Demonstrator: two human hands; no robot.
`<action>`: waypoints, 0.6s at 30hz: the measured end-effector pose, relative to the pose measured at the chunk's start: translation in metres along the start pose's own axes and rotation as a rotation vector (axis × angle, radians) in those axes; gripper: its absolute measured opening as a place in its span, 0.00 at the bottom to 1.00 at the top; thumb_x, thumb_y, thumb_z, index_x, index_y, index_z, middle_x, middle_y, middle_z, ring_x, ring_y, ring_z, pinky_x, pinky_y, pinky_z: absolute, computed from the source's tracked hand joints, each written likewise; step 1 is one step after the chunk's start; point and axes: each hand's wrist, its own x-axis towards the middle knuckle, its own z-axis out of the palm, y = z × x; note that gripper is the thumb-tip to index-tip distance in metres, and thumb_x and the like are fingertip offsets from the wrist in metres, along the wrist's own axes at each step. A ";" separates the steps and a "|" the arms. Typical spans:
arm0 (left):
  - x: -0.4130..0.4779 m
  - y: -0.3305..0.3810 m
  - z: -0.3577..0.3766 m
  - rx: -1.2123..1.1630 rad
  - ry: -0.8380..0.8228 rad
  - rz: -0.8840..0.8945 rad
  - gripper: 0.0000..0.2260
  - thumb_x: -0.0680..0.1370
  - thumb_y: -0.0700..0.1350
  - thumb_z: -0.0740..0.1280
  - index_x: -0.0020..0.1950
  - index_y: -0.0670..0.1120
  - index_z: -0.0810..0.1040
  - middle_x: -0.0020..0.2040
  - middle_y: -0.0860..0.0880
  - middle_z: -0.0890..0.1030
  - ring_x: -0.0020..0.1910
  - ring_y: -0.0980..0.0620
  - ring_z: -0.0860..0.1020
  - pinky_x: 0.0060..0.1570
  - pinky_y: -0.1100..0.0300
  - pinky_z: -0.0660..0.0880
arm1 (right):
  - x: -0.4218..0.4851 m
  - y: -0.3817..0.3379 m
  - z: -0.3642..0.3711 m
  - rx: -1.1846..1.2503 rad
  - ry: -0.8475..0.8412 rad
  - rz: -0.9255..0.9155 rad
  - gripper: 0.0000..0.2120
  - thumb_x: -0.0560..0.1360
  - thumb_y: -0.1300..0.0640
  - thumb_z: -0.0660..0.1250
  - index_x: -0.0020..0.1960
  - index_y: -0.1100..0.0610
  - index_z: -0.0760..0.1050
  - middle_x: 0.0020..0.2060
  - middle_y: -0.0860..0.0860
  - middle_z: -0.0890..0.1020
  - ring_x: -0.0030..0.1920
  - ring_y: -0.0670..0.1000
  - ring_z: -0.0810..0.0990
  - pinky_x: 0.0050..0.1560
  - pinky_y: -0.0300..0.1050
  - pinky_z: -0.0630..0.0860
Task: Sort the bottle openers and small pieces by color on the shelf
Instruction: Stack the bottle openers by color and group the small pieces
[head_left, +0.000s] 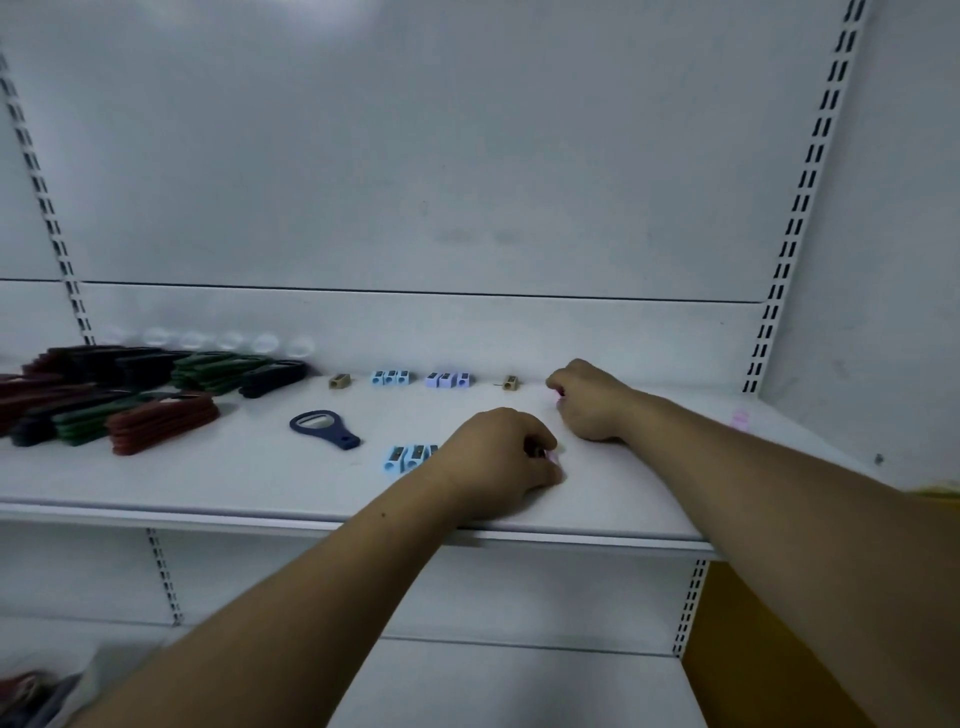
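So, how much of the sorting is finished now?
Done: opener stacks by color, blue sharpeners and lilac sharpeners grouped at the back. In hand: left grip holds a pink piece; right grip curls near another. Left: loose blue opener, two tan sharpeners apart.

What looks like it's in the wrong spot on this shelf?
The dark blue bottle opener lies flat by itself, away from the stacked openers on the left. Also, one tan piece sits apart from the other tan piece, with blue pieces and purple pieces between them.
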 end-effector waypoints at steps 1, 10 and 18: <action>0.000 -0.001 0.000 -0.003 0.001 -0.003 0.15 0.76 0.51 0.69 0.62 0.50 0.78 0.56 0.52 0.79 0.46 0.56 0.73 0.49 0.66 0.68 | -0.003 -0.002 -0.002 0.017 0.012 0.007 0.16 0.79 0.61 0.56 0.64 0.60 0.73 0.65 0.56 0.70 0.62 0.56 0.72 0.63 0.44 0.69; 0.004 -0.001 0.000 0.040 0.000 -0.014 0.19 0.76 0.53 0.68 0.65 0.47 0.76 0.59 0.50 0.79 0.53 0.52 0.76 0.55 0.62 0.71 | -0.097 -0.017 -0.025 0.571 -0.089 -0.086 0.27 0.72 0.59 0.72 0.65 0.44 0.67 0.50 0.45 0.80 0.44 0.46 0.80 0.43 0.40 0.73; 0.010 0.000 0.000 0.078 -0.055 0.004 0.24 0.75 0.59 0.67 0.67 0.49 0.74 0.61 0.51 0.78 0.57 0.53 0.74 0.53 0.64 0.66 | -0.095 0.063 -0.044 -0.103 0.106 0.384 0.26 0.79 0.51 0.59 0.75 0.55 0.59 0.73 0.58 0.62 0.71 0.59 0.62 0.69 0.48 0.63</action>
